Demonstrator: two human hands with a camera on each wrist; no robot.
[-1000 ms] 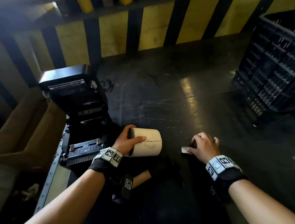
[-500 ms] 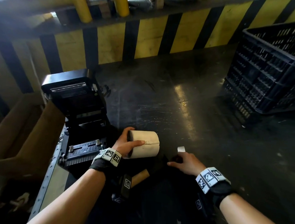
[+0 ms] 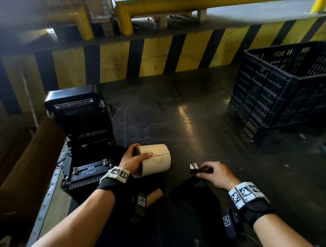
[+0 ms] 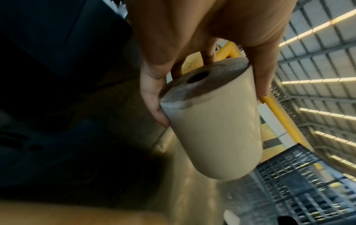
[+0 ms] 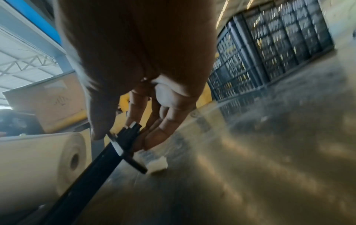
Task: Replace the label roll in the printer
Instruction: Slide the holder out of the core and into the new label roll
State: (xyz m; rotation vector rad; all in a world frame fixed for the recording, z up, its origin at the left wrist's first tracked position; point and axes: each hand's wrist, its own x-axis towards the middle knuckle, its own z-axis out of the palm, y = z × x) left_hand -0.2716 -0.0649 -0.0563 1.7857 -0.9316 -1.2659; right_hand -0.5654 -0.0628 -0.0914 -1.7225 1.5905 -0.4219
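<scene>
Matt paper label roll (image 3: 155,159); glossy black plastic printer (image 3: 78,116); scuffed, shiny floor (image 3: 177,124).

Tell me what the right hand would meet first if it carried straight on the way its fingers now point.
Probably the label roll. The right hand, pinching a black spindle, points leftward toward the roll held in the left hand. The gap between looks free, though depth is uncertain.

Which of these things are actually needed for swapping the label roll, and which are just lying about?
Part of the job:
- cream paper label roll, held in the left hand
- black plastic spindle bar, pinched by the right hand
- black label printer, lid open

Just lying about:
- black slotted plastic crate
- small white scrap on the floor
- brown cardboard tube
</scene>
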